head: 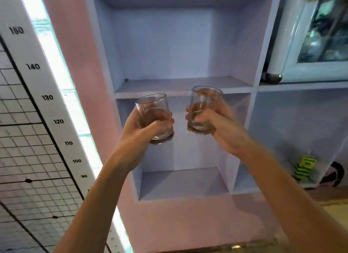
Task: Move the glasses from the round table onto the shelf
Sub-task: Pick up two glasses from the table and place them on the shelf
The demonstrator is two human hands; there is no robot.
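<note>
I hold two clear tumblers up in front of a pale blue shelf unit. My left hand (148,126) is wrapped round the lower half of the left glass (150,103), which tilts slightly left. My right hand (216,120) grips the right glass (206,98), held a little higher and nearly upright. Both glasses hang just below and in front of the middle shelf board (180,85), not touching it. The two glasses are apart from each other. The round table is out of view.
The upper compartment (169,45) and lower compartment (180,181) of the shelf hold nothing. A height chart (47,98) stands at the left. At upper right sits a glass-fronted cabinet (316,35); a green box (306,167) lies in the right-hand compartment.
</note>
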